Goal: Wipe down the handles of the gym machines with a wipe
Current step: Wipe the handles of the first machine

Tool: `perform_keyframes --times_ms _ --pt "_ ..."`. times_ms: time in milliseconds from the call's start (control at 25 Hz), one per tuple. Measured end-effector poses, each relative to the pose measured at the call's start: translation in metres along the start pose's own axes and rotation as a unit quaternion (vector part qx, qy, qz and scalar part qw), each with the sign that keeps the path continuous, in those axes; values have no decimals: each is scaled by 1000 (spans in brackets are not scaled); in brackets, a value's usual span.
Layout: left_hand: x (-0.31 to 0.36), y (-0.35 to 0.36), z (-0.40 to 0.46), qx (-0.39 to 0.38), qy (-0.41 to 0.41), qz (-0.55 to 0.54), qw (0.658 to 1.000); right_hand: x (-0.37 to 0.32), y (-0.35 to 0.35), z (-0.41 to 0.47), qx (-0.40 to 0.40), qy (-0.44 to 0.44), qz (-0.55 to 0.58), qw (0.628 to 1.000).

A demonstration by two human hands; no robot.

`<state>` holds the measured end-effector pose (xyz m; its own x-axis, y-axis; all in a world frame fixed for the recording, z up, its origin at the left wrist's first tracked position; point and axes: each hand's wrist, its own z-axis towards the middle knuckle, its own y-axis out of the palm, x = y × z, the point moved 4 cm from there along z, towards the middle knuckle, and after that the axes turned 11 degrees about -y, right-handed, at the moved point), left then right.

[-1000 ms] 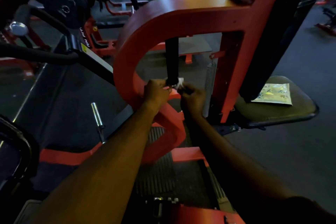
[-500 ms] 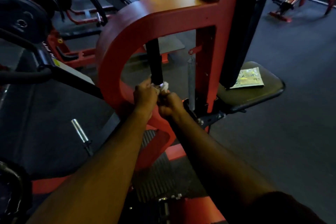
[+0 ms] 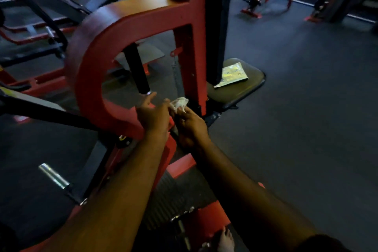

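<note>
A black handle (image 3: 136, 69) hangs down inside the red curved frame (image 3: 92, 63) of a gym machine, ending in a silver cap. My left hand (image 3: 153, 115) is just below that end, fingers spread, one fingertip near the cap. My right hand (image 3: 190, 125) is beside it to the right, pinching a crumpled white wipe (image 3: 180, 102). The wipe is off the handle, lower and to its right. Both hands sit close together, and the left hand's fingers touch the wipe's edge.
A wipe packet (image 3: 232, 74) lies on the machine's black seat (image 3: 243, 88) behind the upright back pad (image 3: 214, 32). A spring (image 3: 176, 73) hangs inside the frame. A silver weight peg (image 3: 54, 176) sticks out lower left. Other red machines stand at the back. Dark floor spreads to the right.
Both hands came down off the bottom of the black handle, taking the wipe away from it to the right. My view has shifted left and down.
</note>
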<state>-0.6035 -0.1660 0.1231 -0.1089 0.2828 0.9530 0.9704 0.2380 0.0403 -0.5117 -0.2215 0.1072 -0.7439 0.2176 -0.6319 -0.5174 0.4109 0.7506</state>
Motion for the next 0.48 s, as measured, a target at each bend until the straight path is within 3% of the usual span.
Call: perform_keyframes --times_ms 120,240,400,480 --pt "-2 40 -62 -97 -29 -29 994 -45 -28 -25 52 -38 -16 998" --pt "-19 75 -113 -200 -5 -12 980 -97 -64 -58 94 -123 -67 986" --pt "-37 117 -172 -335 2 11 942 -166 -114 -102 147 -262 -151 942" --pt "-44 140 -209 -396 48 56 915 -204 -142 -128 193 -311 -185 912"
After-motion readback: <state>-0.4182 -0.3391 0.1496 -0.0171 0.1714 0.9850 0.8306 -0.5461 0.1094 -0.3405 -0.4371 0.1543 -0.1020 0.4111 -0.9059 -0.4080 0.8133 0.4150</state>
